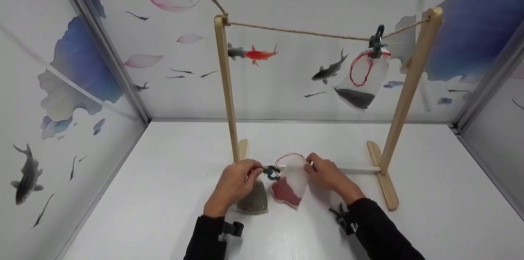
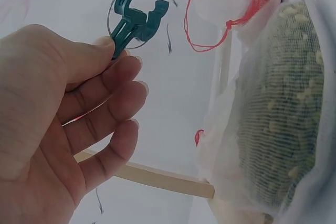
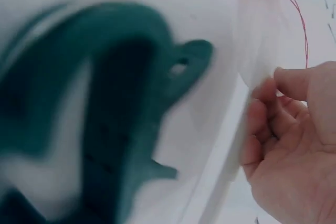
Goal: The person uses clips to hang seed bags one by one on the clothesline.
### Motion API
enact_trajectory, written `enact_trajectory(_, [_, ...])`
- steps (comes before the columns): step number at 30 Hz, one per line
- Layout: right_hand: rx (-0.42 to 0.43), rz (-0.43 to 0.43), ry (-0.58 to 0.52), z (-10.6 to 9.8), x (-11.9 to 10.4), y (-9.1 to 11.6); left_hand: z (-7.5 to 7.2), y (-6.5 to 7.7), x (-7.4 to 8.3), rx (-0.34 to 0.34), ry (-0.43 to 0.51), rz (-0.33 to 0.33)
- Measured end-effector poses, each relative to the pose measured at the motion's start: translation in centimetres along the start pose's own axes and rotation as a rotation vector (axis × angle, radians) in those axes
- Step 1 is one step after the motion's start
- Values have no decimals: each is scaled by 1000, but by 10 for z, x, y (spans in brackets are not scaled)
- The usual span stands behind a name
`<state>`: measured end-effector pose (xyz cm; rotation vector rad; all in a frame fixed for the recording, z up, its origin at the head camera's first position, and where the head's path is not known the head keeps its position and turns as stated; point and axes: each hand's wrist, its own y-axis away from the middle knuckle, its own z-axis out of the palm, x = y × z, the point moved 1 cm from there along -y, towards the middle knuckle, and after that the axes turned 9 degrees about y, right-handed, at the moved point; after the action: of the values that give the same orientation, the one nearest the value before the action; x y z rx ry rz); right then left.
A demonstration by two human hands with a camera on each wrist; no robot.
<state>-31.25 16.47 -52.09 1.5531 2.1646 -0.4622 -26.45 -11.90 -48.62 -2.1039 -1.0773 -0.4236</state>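
Observation:
My left hand [image 1: 236, 182] pinches the handles of a dark green clip [image 1: 271, 172] between thumb and fingers; the clip's jaws stand apart, as the left wrist view shows. The upper edge of a white mesh bag [image 1: 298, 172] with dark red contents is pinched by my right hand [image 1: 328, 174]. A red drawstring loops from the bag's top. This bag is tilted close over the table, just right of the clip. Under my left hand lies a second mesh bag [image 1: 254, 200], filled with something greenish-brown, partly hidden in the head view.
A wooden frame [image 1: 227, 88] with a twine line [image 1: 294, 30] stands beyond my hands. From the line's right part hangs a bag with dark contents [image 1: 356, 96], held by a clip [image 1: 376, 43]. Another green clip [image 1: 340, 217] lies beside my right wrist. Printed panels enclose the table.

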Motion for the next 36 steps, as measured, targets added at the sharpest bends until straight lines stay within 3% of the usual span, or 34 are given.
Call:
enact_trajectory(6, [21, -77, -21, -13, 0, 7, 2, -1, 5, 70, 7, 41])
enact_trajectory(12, [134, -168, -37, -29, -7, 16, -1, -5, 16, 134, -48, 118])
enact_trajectory(29, [316, -211, 56, -87, -46, 32, -51, -47, 70, 194, -159, 350])
enact_trajectory(36, [417, -193, 91, -113, -71, 37, -68, -66, 93, 219, -228, 395])
